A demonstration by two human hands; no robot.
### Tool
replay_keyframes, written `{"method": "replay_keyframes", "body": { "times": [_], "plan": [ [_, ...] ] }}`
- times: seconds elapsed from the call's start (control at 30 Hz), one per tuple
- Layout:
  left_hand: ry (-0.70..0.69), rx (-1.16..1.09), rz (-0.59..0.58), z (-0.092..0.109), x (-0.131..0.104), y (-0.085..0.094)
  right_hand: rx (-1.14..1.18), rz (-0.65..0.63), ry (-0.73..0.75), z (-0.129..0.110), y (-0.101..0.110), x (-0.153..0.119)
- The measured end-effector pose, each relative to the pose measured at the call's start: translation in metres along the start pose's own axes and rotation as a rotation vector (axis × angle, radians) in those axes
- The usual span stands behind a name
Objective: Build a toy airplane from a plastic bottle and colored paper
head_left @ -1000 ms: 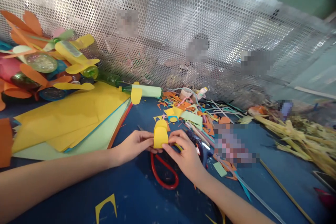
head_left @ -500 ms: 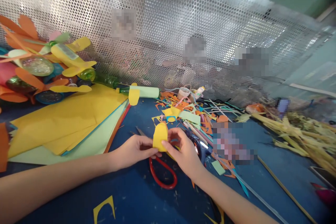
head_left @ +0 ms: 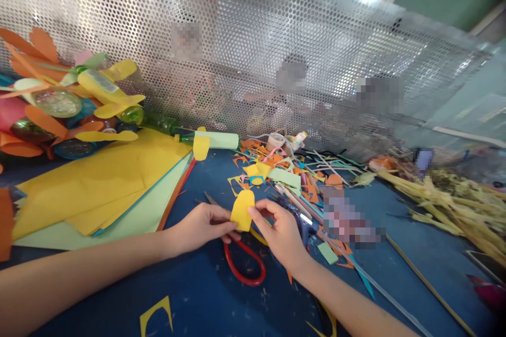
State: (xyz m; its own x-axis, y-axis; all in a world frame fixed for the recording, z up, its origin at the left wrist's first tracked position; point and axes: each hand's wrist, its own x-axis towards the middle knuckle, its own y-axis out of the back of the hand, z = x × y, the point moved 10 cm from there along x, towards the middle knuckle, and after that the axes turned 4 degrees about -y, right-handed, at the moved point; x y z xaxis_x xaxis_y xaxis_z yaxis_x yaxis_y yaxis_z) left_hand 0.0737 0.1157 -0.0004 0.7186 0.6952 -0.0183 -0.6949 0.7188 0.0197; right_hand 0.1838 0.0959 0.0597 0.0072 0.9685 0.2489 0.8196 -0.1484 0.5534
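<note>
A rounded yellow paper piece [head_left: 242, 211] is held up between both hands above the blue table. My left hand [head_left: 203, 226] pinches its lower left edge with thumb and fingers. On the other side, my right hand [head_left: 282, 229] grips the right edge, thumb in front and fingers behind. Below the paper lie scissors with red handles [head_left: 247, 268]; their blades are partly hidden by my left hand. Another yellow strip is partly covered behind my right hand. A glue gun, it seems, dark blue [head_left: 304, 224], lies just right of that hand.
Yellow and green paper sheets [head_left: 118, 179] are stacked at left, below paper-winged bottles [head_left: 106, 89]. A green bottle with pale paper [head_left: 217, 140] lies behind. Paper scraps [head_left: 284, 176] spread at back centre, dried husks [head_left: 427, 189] at right. A perforated metal panel [head_left: 245, 26] stands behind.
The yellow paper has tilted slightly and shows its front more flatly. My right hand's fingers have shifted a little along its edge. Both hands still hold it.
</note>
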Motion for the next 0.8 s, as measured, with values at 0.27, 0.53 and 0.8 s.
{"method": "replay_keyframes", "body": {
  "times": [0.27,0.53,0.8],
  "plan": [
    [-0.009,-0.002,-0.013,0.0,0.0,-0.001,0.014,-0.031,0.003,-0.001,-0.005,-0.002],
    [-0.009,-0.009,-0.027,0.002,0.001,-0.002,0.003,-0.084,-0.011,0.002,-0.013,-0.001],
    [-0.01,-0.015,-0.041,0.005,0.0,-0.004,0.005,-0.079,0.001,0.001,-0.012,-0.002]
  ]
}}
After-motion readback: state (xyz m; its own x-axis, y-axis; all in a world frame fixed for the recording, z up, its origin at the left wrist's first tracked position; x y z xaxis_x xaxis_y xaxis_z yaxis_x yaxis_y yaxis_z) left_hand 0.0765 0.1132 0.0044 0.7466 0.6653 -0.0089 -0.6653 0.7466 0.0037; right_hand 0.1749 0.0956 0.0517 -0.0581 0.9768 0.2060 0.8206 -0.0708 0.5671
